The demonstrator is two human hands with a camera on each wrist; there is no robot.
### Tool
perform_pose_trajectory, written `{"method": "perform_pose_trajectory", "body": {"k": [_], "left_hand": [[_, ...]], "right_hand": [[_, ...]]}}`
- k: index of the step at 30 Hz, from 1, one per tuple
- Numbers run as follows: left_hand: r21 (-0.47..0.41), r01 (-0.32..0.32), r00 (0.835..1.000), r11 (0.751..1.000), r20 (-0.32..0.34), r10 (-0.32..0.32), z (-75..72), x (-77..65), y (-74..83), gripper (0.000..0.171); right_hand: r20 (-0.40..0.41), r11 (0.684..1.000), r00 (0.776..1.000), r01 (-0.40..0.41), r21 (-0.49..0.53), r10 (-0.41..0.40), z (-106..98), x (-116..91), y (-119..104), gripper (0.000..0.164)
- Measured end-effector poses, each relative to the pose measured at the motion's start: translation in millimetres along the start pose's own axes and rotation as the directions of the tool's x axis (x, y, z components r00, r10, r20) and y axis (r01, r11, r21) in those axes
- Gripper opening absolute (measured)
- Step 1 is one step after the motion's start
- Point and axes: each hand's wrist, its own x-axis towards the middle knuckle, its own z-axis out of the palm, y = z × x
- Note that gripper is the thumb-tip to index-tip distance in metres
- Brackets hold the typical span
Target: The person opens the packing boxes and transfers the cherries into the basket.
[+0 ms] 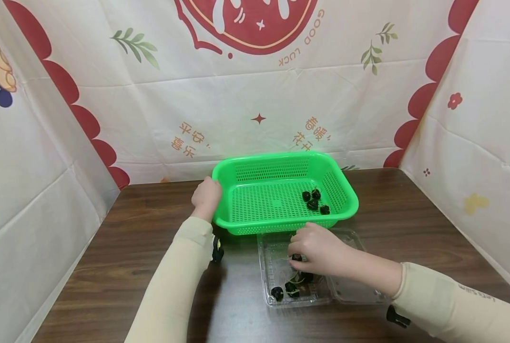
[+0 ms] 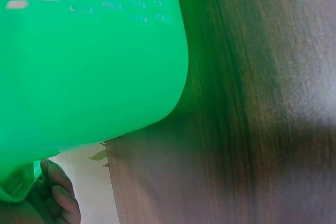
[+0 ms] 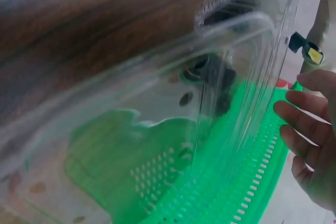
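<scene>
A green plastic basket (image 1: 276,225) stands at the back of the table, with several small dark round fruits (image 1: 312,204) in its right part. At its left end my left hand (image 1: 207,194) grips the rim; the left wrist view shows fingers (image 2: 64,198) curled round that rim. In front of the basket lies a clear hinged plastic box (image 1: 264,274), its lid folded out to the right. Several dark fruits (image 1: 292,289) with thin greenish stems lie in it. Over the box hovers my right hand (image 1: 319,250), fingers loosely bent and apart in the right wrist view, holding no fruit there.
The brown wooden table (image 1: 122,267) runs out on both sides of the basket and box. A white printed cloth (image 1: 255,95) hangs close behind the basket and along both sides. My right forearm passes over the box's opened lid (image 1: 358,293).
</scene>
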Motion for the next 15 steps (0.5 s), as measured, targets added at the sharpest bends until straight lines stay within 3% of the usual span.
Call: {"method": "perform_pose_trajectory", "body": {"k": [9, 15], "left_hand": [[0.004, -0.004, 1.000, 1.000, 0.000, 0.004, -0.3, -0.6, 0.0, 0.044], [0.003, -0.006, 1.000, 1.000, 0.002, 0.006, -1.2, -1.1, -0.8, 0.044]], "right_hand": [[0.072, 0.994, 0.997, 0.019, 0.109, -0.027, 1.2, -1.9, -10.5, 0.009], [0.149, 0.981, 0.989, -0.013, 0.195, -0.017, -1.8, -2.0, -18.0, 0.005]]}}
